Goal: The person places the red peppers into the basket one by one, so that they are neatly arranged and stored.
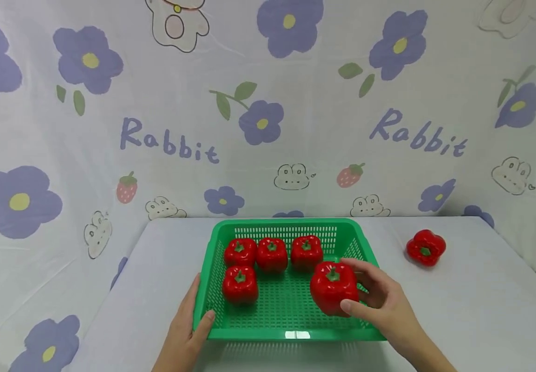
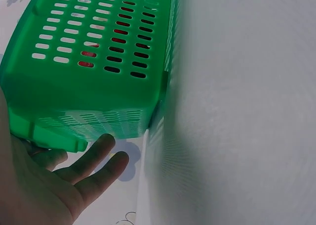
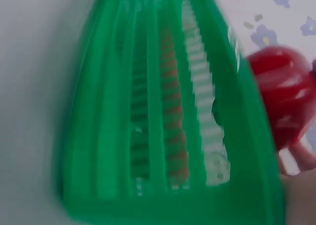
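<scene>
A green plastic basket (image 1: 296, 335) with slotted walls stands on the white table. Inside it, at the left and back, sit several red bell peppers (image 1: 240, 285) with green stems. My right hand (image 1: 386, 302) pinches another red bell pepper (image 1: 333, 289) between thumb and fingers, over the basket's right front part. That same pepper (image 3: 281, 94) shows past the rim in the blurred right wrist view. At the basket's left rim, my left hand (image 1: 188, 326) holds on, thumb over the top. The left wrist view shows its fingers (image 2: 101, 178) outside the wall, partly straight.
One more red bell pepper (image 1: 426, 248) lies tipped on the table right of the basket, its stem facing forward. Behind the table (image 1: 472, 310) hangs a white cloth (image 1: 314, 129) printed with flowers, rabbits and strawberries.
</scene>
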`<action>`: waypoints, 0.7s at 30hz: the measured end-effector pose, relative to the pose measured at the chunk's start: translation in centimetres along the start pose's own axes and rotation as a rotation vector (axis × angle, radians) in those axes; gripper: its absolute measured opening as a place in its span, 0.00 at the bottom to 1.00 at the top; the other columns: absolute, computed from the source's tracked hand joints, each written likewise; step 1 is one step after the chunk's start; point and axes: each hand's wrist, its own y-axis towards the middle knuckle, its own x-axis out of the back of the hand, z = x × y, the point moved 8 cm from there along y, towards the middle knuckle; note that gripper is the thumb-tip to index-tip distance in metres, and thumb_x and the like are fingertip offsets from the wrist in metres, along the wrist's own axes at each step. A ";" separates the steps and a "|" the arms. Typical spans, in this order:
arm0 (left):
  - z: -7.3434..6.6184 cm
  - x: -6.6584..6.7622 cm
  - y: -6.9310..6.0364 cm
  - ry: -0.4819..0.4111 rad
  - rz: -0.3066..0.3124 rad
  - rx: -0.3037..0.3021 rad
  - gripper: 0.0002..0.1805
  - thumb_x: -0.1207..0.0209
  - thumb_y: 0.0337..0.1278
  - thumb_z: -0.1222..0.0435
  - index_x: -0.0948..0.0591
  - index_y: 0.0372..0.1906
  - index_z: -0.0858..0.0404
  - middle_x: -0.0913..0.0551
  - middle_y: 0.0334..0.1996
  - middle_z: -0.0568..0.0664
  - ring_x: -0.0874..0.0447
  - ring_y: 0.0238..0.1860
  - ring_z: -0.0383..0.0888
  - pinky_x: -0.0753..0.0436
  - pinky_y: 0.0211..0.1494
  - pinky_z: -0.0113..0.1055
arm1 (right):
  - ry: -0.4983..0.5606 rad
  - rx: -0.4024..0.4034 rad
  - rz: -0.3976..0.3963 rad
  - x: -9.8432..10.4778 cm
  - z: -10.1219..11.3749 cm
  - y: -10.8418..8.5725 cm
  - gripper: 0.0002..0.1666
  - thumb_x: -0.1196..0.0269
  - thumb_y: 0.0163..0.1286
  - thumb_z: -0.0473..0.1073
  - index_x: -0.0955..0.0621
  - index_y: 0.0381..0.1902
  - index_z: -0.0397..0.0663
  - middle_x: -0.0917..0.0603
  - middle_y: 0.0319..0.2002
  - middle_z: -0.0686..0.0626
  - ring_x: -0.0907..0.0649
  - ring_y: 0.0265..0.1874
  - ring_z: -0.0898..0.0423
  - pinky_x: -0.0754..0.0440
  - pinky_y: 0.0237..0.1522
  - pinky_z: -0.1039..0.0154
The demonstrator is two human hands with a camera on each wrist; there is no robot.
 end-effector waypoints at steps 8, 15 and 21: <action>-0.3 -0.3 -0.3 0.007 0.007 0.001 0.39 0.50 0.81 0.55 0.51 0.85 0.63 0.43 0.82 0.61 0.41 0.80 0.63 0.35 0.75 0.63 | 0.052 -0.050 -0.020 -4.1 0.5 1.1 0.40 0.23 0.61 0.41 0.24 0.70 0.54 0.22 0.66 0.46 0.24 0.65 0.45 0.14 0.57 0.60; -0.3 -0.1 -0.2 0.015 0.018 -0.007 0.39 0.50 0.81 0.55 0.51 0.85 0.62 0.44 0.83 0.59 0.41 0.80 0.60 0.37 0.77 0.55 | -0.053 -0.159 -0.016 -6.0 -0.8 3.5 0.39 0.21 0.58 0.46 0.21 0.68 0.59 0.19 0.60 0.48 0.22 0.62 0.47 0.14 0.56 0.56; -0.3 -0.1 -0.2 0.012 0.006 -0.014 0.39 0.49 0.81 0.55 0.50 0.85 0.63 0.43 0.83 0.59 0.42 0.81 0.60 0.39 0.76 0.59 | -0.005 -0.264 -0.020 -6.6 -2.5 4.6 0.38 0.22 0.59 0.45 0.20 0.68 0.56 0.17 0.59 0.48 0.21 0.60 0.46 0.11 0.50 0.48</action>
